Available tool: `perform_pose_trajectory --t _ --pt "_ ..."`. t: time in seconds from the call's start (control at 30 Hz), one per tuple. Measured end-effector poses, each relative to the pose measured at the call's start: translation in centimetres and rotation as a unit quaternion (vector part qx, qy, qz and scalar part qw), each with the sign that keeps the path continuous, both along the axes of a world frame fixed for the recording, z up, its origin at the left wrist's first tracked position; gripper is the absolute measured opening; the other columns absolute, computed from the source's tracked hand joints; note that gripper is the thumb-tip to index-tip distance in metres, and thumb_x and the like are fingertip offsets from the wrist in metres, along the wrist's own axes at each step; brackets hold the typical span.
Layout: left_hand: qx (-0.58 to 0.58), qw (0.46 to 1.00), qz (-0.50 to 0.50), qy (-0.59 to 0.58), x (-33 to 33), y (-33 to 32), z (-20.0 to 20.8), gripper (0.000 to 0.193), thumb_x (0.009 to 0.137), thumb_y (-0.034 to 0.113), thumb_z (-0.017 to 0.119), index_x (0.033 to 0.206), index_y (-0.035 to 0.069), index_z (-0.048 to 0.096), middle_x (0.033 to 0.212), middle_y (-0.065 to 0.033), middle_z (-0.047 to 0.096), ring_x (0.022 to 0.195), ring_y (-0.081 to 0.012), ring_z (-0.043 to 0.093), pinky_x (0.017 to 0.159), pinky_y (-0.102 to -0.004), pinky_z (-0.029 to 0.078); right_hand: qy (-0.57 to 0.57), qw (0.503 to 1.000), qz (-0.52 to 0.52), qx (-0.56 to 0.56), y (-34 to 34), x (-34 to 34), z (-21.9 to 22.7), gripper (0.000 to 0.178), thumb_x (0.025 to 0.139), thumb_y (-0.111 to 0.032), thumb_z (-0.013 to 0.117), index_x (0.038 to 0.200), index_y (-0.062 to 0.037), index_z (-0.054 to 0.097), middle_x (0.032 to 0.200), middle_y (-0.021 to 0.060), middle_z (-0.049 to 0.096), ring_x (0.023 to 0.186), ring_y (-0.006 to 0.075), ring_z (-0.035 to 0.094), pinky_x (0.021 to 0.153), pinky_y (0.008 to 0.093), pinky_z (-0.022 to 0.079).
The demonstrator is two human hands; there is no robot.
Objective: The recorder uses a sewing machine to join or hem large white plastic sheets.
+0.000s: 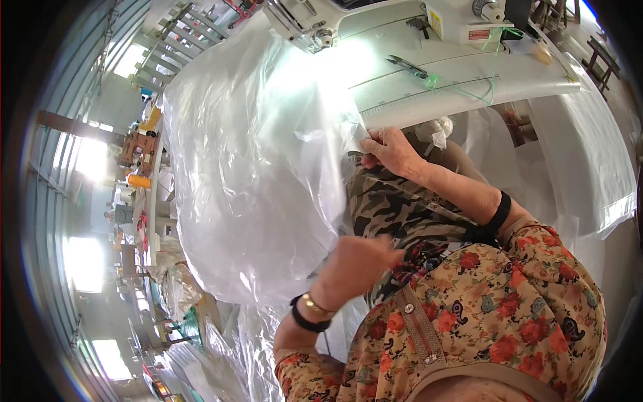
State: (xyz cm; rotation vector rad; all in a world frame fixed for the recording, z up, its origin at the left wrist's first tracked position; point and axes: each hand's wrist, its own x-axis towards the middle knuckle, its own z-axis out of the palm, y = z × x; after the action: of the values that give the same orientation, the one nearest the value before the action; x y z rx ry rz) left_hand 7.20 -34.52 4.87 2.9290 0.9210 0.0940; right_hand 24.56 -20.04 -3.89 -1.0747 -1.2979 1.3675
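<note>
A large sheet of clear plastic film hangs off the sewing machine table, its upper part lying under the bright lamp by the machine head. With thumb and fingers closed, my right hand pinches the film's right edge just below the table's front edge. My left hand is lower down, in front of the film's lower right side and close to my body. Motion smears its fingers, so whether it holds anything is unclear. Snips lie on the table near some green thread.
The white sewing table has a ruler scale along its front edge. More clear film drapes at the right. Camouflage-clad legs are under the table edge. Shelving with an orange thread cone stands along the left.
</note>
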Motion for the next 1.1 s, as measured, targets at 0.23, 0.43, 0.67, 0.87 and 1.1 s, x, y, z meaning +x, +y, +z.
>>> perform_pose_trajectory --t 0.23,0.43,0.67,0.87,1.1 --pt "0.178 0.912 0.082 -0.361 9.1 13.1 -0.7 0.037 0.089 0.005 0.049 0.125 -0.001 0.053 0.116 -0.0242 0.060 0.107 -0.0409 0.056 0.090 -0.0475 0.046 -0.040 0.994 -0.042 0.091 0.8 -1.2 -1.7 0.026 0.096 -0.021 0.055 0.090 0.0024 0.065 0.069 0.0070 0.065 0.062 0.0105 0.061 0.059 0.0271 0.050" --pt "0.031 0.866 0.340 -0.366 -2.9 19.6 -4.9 0.037 0.101 0.021 0.044 0.131 0.001 0.053 0.129 -0.0175 0.059 0.122 -0.0324 0.053 0.102 -0.0404 0.043 0.066 0.997 0.035 -0.032 -0.3 0.8 -0.3 0.032 0.102 -0.026 0.047 0.090 -0.0005 0.063 0.069 0.0029 0.063 0.061 0.0075 0.060 0.059 0.0226 0.048" --pt "0.005 0.896 0.199 -0.396 -2.0 17.1 -3.1 0.053 0.091 0.036 0.063 0.133 0.007 0.051 0.135 -0.0137 0.055 0.129 -0.0299 0.047 0.112 -0.0485 0.028 -0.047 0.999 -0.007 0.002 -0.4 0.5 0.2 0.032 0.097 -0.024 0.051 0.090 0.0049 0.065 0.064 0.0073 0.065 0.060 0.0109 0.062 0.062 0.0294 0.050" --pt "0.122 0.960 0.174 -0.185 0.5 13.8 -3.8 0.087 0.070 0.054 0.078 0.134 0.010 0.037 0.144 -0.0113 0.036 0.139 -0.0329 0.030 0.108 -0.0630 0.021 -0.084 0.993 -0.040 0.076 0.3 0.7 -1.5 0.032 0.095 -0.022 0.052 0.085 0.0044 0.066 0.063 0.0108 0.066 0.060 0.0150 0.064 0.063 0.0325 0.050" --pt "0.031 0.939 0.176 -0.294 -1.9 13.6 -3.4 0.016 0.088 0.014 0.068 0.096 0.001 0.060 0.109 -0.0088 0.060 0.106 -0.0233 0.056 0.097 -0.0402 0.041 -0.090 0.994 -0.042 0.046 -1.0 0.8 1.1 0.031 0.095 -0.021 0.052 0.081 0.0040 0.064 0.062 0.0114 0.066 0.058 0.0176 0.065 0.061 0.0329 0.050"
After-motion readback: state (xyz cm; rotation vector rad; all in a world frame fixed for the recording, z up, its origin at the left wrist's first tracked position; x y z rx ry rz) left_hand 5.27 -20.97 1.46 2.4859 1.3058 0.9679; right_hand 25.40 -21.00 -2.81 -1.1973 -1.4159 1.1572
